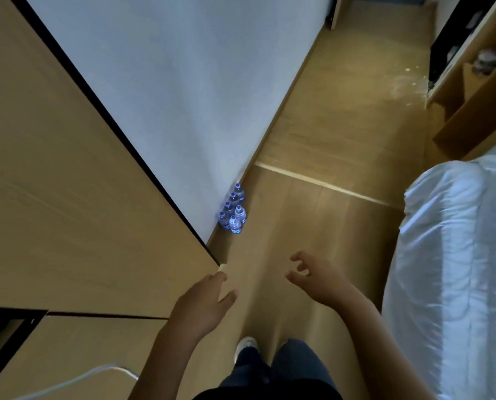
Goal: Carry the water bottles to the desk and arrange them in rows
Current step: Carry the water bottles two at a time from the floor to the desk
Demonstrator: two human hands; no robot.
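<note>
Desk (68, 197) on the left, bare of bottles. Left hand (203, 307) reaches forward, fingers loose, holding nothing. Water bottles (233, 210) stand clustered on the floor farther off against the wall. Right hand (318, 281): fingers spread, half-curled, empty.

Water bottles (233, 209) bear labels, print too small to read.

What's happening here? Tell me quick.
A person stands on the wooden floor with both hands out in front, holding nothing. The left hand is open beside the cabinet; the right hand hangs with loosely curled fingers. A cluster of bottles stands on the floor ahead, against the wall. None has been picked up yet. A bed lies to the right.
</note>
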